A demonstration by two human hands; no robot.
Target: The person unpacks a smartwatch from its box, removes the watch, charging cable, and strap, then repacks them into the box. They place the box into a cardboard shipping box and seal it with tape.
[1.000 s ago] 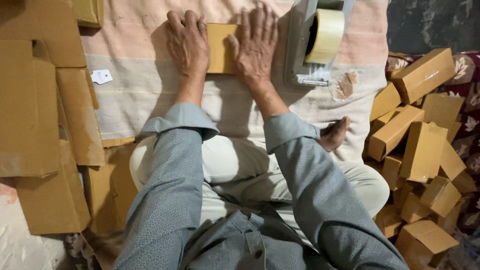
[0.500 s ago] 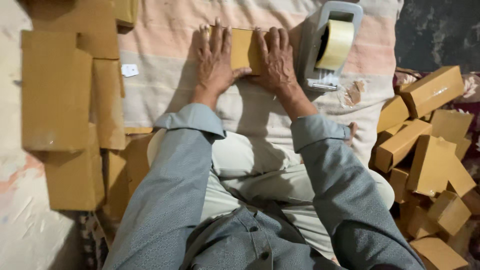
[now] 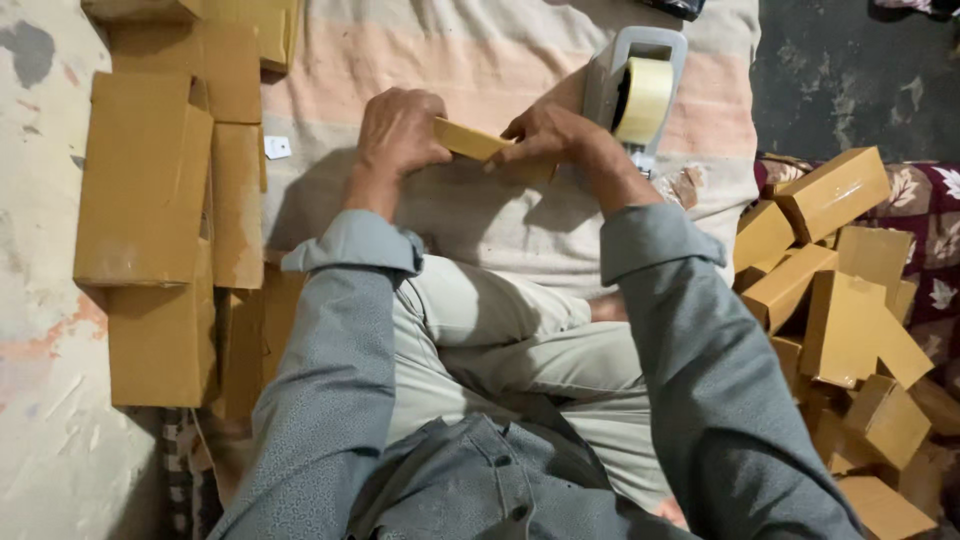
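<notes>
A small flat cardboard box sits tilted above the striped cloth, pinched between both hands; left hand curls over one end; right hand grips the other; tape dispenser just beside; assembled boxes piled right.

I see a makeshift home packing spot on the floor, striped cloth, flat brown cartons stacked, made-up boxes heaped, tape dispenser, worn painted floor.
</notes>
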